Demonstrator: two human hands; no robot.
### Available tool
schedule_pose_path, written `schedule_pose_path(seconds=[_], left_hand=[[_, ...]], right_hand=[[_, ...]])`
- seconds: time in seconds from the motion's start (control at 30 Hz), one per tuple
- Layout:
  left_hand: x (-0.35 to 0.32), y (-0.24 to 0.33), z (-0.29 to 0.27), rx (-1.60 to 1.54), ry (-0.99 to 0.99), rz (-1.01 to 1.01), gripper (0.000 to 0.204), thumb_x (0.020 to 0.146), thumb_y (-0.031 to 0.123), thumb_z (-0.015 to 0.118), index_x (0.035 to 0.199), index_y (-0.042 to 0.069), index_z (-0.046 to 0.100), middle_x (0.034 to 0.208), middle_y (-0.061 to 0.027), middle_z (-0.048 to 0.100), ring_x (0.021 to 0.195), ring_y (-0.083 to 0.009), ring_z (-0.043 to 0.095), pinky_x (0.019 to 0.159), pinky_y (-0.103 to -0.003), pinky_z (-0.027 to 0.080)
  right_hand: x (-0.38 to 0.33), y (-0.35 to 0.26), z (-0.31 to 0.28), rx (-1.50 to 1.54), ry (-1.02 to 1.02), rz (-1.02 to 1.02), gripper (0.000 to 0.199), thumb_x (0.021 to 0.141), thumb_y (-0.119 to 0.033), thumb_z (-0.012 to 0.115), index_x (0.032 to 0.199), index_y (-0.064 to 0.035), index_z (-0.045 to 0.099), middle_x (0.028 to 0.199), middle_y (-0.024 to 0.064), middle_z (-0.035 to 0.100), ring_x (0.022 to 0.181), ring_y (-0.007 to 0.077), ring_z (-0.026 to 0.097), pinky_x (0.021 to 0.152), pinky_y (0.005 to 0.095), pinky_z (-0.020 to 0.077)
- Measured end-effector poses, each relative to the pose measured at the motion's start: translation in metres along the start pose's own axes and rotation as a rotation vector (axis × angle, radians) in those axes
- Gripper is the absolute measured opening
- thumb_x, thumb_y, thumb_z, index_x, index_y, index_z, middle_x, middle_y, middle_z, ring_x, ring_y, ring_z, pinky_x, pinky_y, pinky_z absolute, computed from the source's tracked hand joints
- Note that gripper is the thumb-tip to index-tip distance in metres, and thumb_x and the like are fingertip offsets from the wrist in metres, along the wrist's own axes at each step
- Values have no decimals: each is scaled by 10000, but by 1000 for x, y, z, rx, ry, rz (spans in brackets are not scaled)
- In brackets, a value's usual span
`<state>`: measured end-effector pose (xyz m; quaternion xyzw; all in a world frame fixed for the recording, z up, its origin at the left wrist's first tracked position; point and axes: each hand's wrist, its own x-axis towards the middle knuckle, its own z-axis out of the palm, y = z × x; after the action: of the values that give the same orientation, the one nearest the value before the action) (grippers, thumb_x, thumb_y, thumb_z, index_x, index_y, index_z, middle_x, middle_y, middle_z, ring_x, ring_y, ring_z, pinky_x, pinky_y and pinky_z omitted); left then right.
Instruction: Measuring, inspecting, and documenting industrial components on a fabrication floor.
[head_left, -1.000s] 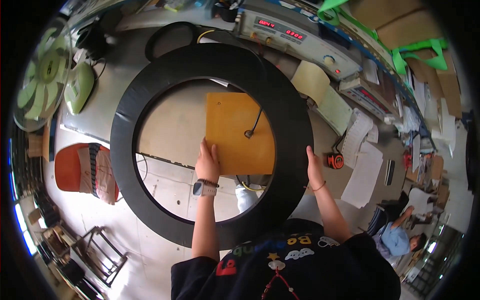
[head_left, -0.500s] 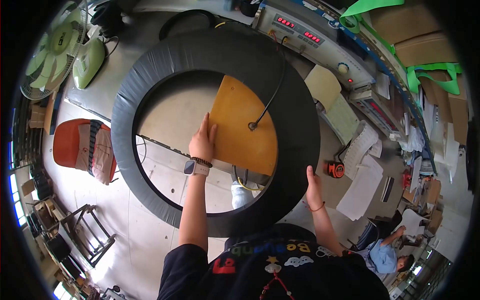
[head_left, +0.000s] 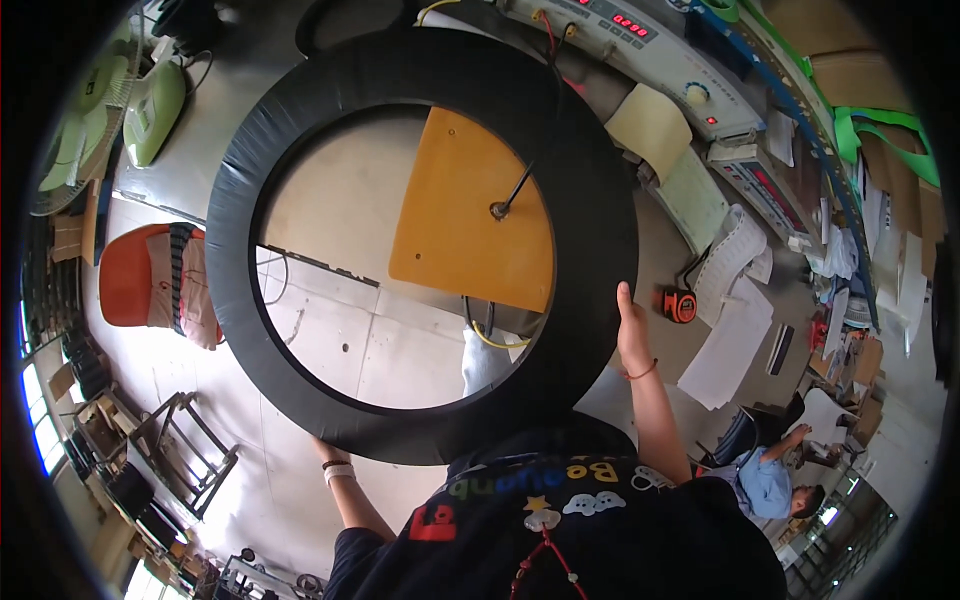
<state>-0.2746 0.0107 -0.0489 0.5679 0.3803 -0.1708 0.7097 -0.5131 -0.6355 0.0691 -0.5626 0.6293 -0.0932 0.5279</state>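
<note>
A large black ring (head_left: pixel 590 200) with a smooth, slightly creased wrapping lies tilted before me, its near rim close to my shirt. My right hand (head_left: pixel 632 328) grips its right outer side, thumb up along the edge and the other fingers hidden behind it. At the lower left edge my left hand (head_left: pixel 325 449) meets the ring from below; its fingers are hidden under the rim. Through the opening shows a yellow-brown board (head_left: pixel 470 220) with a dark cable (head_left: pixel 520 185) rising from a fitting in it and passing over the ring.
Behind stands a bench instrument (head_left: pixel 690 85) with red displays. Right of the ring lie an orange-and-black tape measure (head_left: pixel 678 304), paper sheets (head_left: pixel 728 345) and a pad (head_left: pixel 655 130). An orange chair (head_left: pixel 125 275) and a green fan (head_left: pixel 155 115) are at left. Another person (head_left: pixel 765 480) sits at lower right.
My left hand has left the board inside the ring's opening and moved down to the ring's lower left outer edge. My right hand stays on the right side. The whole view has shifted.
</note>
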Motion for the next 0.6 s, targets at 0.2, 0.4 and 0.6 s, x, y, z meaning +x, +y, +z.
schedule_pose_path(seconds=[0.2,0.4,0.6], left_hand=[[-49,-5,64,-184,3,-160,573,958,502,464,1329,79,575,1342,-115,602,1232,-325,559,1047,-512,454],[-77,36,69,-172,-4,-185,621,942,547,454,1317,70,587,1343,-117,602,1227,-331,560,1071,-492,437],[-97,65,87,-186,-22,-156,648,966,542,395,1390,67,520,1417,-115,541,1296,-330,503,1102,-481,402]], right_hand=[[-3,2,-4,-52,47,-32,764,943,-699,485,602,-47,278,577,15,266,587,132,291,543,360,269],[-10,-23,-7,-121,1,-81,752,967,-680,453,610,-37,296,572,16,276,586,126,303,538,366,269],[-21,-18,7,-24,53,-172,717,1022,-600,408,640,4,350,561,58,321,570,154,337,546,386,293]])
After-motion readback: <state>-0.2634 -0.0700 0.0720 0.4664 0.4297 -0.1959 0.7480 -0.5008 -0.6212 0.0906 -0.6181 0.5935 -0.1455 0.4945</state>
